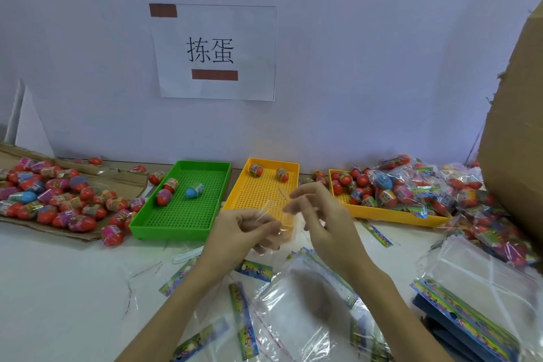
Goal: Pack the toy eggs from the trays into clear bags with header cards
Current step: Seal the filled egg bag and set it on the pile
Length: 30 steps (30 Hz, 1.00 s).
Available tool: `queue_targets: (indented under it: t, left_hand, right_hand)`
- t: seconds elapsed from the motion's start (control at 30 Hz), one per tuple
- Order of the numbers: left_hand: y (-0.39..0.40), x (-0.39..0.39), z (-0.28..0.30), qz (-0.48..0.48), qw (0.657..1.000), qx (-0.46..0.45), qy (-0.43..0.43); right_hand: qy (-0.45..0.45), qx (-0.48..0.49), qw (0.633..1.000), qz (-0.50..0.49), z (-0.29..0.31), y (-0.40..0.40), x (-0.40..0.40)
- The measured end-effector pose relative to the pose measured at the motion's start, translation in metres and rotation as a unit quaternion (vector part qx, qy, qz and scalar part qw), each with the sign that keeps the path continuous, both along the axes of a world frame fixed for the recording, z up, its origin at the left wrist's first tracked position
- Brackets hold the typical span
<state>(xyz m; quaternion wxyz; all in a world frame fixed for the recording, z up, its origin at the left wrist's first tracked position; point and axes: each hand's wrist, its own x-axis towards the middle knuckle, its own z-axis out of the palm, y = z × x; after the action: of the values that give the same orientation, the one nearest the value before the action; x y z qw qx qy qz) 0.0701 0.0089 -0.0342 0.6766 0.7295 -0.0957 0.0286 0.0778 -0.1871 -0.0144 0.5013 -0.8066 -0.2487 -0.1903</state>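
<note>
Pinching clear bag [271, 216] between left hand [235, 232] fingers.

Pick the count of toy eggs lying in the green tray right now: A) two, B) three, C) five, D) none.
B: the green tray holds three eggs, a blue-ended egg near its middle and two red ones, one toward the back left and one just in front of it.
</note>
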Motion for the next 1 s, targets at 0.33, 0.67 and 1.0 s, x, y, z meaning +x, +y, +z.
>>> queue_targets:
  t: [0.33, 0.67, 1.0]
  left_hand:
    - [0.006, 0.008, -0.004, 0.119, 0.990, -0.079, 0.011]
    - [0.009, 0.011, -0.007, 0.105, 0.988, -0.112, 0.021]
    - [0.013, 0.011, -0.001, 0.099, 0.988, -0.121, 0.018]
  right_hand:
    - [0.011, -0.172, 0.973, -0.152, 0.006, 0.038, 0.077]
    - [0.084, -0.473, 0.864, -0.150, -0.013, 0.060, 0.163]
    - [0.134, 0.116, 0.969, -0.169, 0.009, 0.051, 0.101]
